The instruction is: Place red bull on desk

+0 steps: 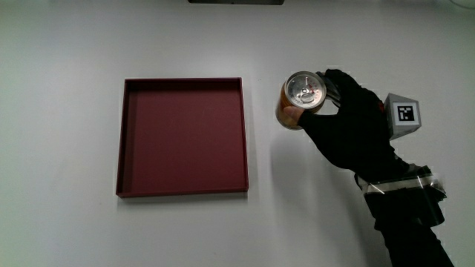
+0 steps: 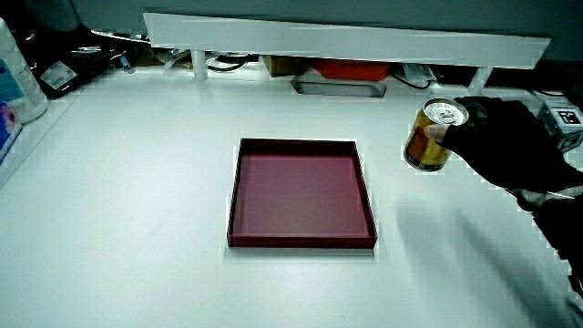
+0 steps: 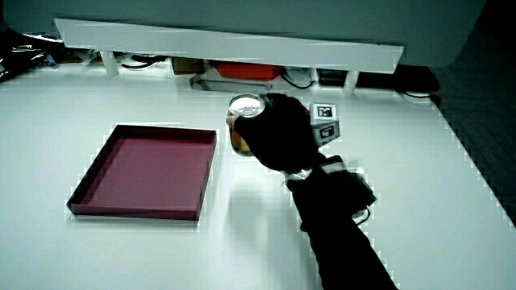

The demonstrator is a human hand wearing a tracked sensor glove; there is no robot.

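Presently: one can (image 1: 300, 101), amber-gold body, silver lid with pull tab, upright, beside the tray (image 1: 183, 186) but apart from it. Whether its base touches the table (image 1: 67, 52) cannot be told. Hand (image 1: 350, 127) alongside, fingers wrapped round the can's body. Tray dark red, square, shallow, nothing inside.

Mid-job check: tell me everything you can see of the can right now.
The small gold-orange metal can has a silver top with a pull tab, apparently unopened. It stands roughly upright beside the dark red square tray, outside it, at or just above the white table. The black-gloved hand grips its side.
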